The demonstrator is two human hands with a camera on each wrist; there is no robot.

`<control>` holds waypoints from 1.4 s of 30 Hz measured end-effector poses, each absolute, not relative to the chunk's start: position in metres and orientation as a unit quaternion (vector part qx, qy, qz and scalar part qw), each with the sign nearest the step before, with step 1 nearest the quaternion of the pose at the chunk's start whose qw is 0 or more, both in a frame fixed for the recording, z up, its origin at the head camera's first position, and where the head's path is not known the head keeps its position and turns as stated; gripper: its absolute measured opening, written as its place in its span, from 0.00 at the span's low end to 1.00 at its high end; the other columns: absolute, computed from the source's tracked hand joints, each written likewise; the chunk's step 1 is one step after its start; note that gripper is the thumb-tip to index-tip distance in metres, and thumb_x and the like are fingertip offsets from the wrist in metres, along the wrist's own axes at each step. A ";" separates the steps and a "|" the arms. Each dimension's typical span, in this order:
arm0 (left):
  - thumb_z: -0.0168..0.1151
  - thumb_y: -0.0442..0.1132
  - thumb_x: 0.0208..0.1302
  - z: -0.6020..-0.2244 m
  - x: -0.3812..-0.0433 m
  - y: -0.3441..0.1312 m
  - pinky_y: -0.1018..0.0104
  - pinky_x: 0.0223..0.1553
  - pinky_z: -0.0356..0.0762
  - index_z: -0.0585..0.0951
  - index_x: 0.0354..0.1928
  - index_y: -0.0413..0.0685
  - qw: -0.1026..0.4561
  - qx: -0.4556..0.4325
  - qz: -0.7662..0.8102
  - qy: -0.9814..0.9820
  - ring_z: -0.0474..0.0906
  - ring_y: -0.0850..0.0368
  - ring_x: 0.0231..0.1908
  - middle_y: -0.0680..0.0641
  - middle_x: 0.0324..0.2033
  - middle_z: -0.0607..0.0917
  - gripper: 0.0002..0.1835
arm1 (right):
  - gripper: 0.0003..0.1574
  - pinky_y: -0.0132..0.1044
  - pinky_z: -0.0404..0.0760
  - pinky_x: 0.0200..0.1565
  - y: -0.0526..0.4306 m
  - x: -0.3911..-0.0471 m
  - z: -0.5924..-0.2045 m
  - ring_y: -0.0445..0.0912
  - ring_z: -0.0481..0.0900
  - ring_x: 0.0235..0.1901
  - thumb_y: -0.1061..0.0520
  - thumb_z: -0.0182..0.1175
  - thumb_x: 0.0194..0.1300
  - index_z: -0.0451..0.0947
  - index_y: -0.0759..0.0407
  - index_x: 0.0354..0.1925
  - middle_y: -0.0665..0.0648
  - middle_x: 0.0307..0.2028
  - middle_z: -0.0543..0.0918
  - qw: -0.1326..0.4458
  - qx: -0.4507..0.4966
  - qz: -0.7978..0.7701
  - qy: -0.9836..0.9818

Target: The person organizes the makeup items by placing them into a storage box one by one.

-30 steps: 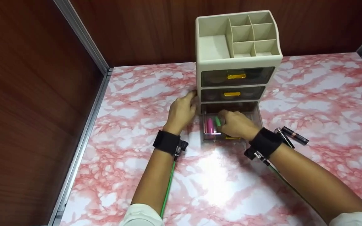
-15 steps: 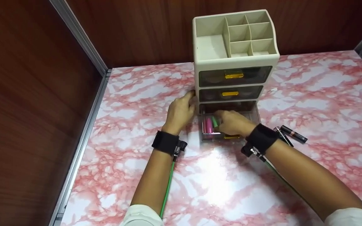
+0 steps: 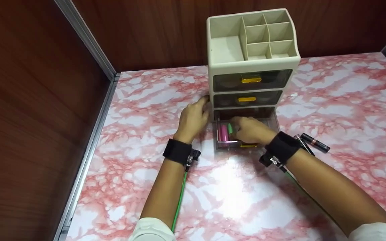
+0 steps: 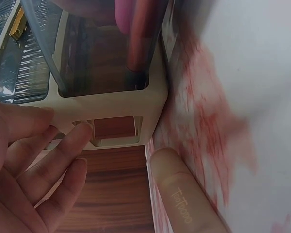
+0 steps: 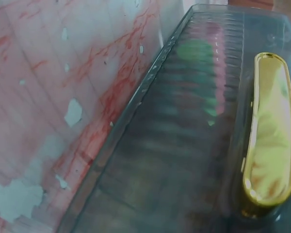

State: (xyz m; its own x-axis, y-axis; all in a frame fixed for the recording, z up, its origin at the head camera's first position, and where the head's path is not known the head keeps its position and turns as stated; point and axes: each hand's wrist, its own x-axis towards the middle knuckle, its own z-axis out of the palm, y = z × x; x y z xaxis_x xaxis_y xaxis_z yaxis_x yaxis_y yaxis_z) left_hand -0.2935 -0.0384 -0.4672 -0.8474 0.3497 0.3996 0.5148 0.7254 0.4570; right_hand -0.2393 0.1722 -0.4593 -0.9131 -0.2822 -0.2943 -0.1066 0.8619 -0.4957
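A cream cosmetics organizer [image 3: 253, 64] stands at the back, its clear bottom drawer [image 3: 221, 146] pulled out. In the drawer are a pink tube [image 3: 224, 134] and a green tube [image 3: 230, 128]. A reddish tube [image 4: 143, 36] shows through the drawer wall in the left wrist view. My right hand [image 3: 251, 130] reaches down into the drawer beside the green tube; its fingertips are hidden, so whether it pinches anything is unclear. My left hand [image 3: 193, 118] rests its loosely bent fingers against the organizer's left side. Below them lies a tan tube [image 4: 184, 194] with lettering.
Two dark tubes, one banded [image 3: 316, 143] and one partly behind the right wrist [image 3: 307, 146], lie right of the drawer. The upper drawers with yellow handles [image 3: 251, 79] are closed. Brown panels [image 3: 45, 83] enclose the marbled table [image 3: 146, 117]. Green cables trail from both wrists.
The hands and drawer stay in nearly the same place. The right fingers and the green tube shift only slightly in the drawer; the whole view sways a little.
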 end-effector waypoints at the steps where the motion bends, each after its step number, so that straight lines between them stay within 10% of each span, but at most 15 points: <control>1: 0.62 0.34 0.63 -0.467 -0.294 -0.038 0.51 0.32 0.80 0.79 0.57 0.46 0.143 -0.235 -0.287 -0.918 0.84 0.42 0.34 0.40 0.38 0.87 0.19 | 0.36 0.57 0.74 0.53 0.172 -0.239 -0.459 0.59 0.77 0.50 0.52 0.63 0.61 0.68 0.59 0.65 0.62 0.48 0.81 0.178 -0.104 -0.242 0.948; 14: 0.62 0.34 0.64 -0.468 -0.294 -0.037 0.51 0.30 0.81 0.79 0.55 0.44 0.153 -0.238 -0.298 -0.912 0.84 0.42 0.32 0.39 0.36 0.87 0.17 | 0.39 0.56 0.72 0.55 0.176 -0.238 -0.460 0.59 0.77 0.52 0.51 0.63 0.63 0.64 0.62 0.68 0.66 0.51 0.80 0.164 -0.118 -0.260 0.944; 19: 0.62 0.35 0.65 -0.469 -0.295 -0.036 0.51 0.31 0.81 0.79 0.55 0.44 0.154 -0.237 -0.296 -0.913 0.84 0.42 0.32 0.39 0.37 0.87 0.17 | 0.36 0.52 0.79 0.44 0.189 -0.230 -0.450 0.53 0.80 0.35 0.52 0.60 0.66 0.64 0.59 0.68 0.60 0.38 0.83 0.146 -0.114 -0.275 0.944; 29: 0.62 0.33 0.62 -0.467 -0.293 -0.038 0.53 0.30 0.81 0.78 0.58 0.45 0.133 -0.233 -0.286 -0.920 0.84 0.44 0.32 0.40 0.38 0.87 0.21 | 0.14 0.39 0.77 0.26 0.260 -0.167 -0.417 0.42 0.76 0.17 0.50 0.59 0.70 0.81 0.55 0.48 0.50 0.27 0.84 -0.025 -0.116 -0.303 0.945; 35: 0.61 0.34 0.65 -0.468 -0.293 -0.040 0.56 0.30 0.81 0.77 0.59 0.45 0.125 -0.235 -0.299 -0.916 0.84 0.45 0.31 0.39 0.40 0.86 0.20 | 0.02 0.37 0.77 0.29 0.292 -0.140 -0.420 0.36 0.74 0.17 0.55 0.64 0.66 0.83 0.51 0.37 0.43 0.22 0.80 0.010 -0.156 -0.260 0.953; 42: 0.61 0.34 0.65 -0.466 -0.293 -0.038 0.59 0.27 0.80 0.77 0.59 0.44 0.120 -0.238 -0.299 -0.916 0.83 0.48 0.28 0.40 0.38 0.87 0.19 | 0.11 0.36 0.77 0.32 0.322 -0.118 -0.437 0.38 0.76 0.29 0.55 0.74 0.51 0.84 0.46 0.36 0.41 0.32 0.82 0.150 -0.222 -0.196 0.943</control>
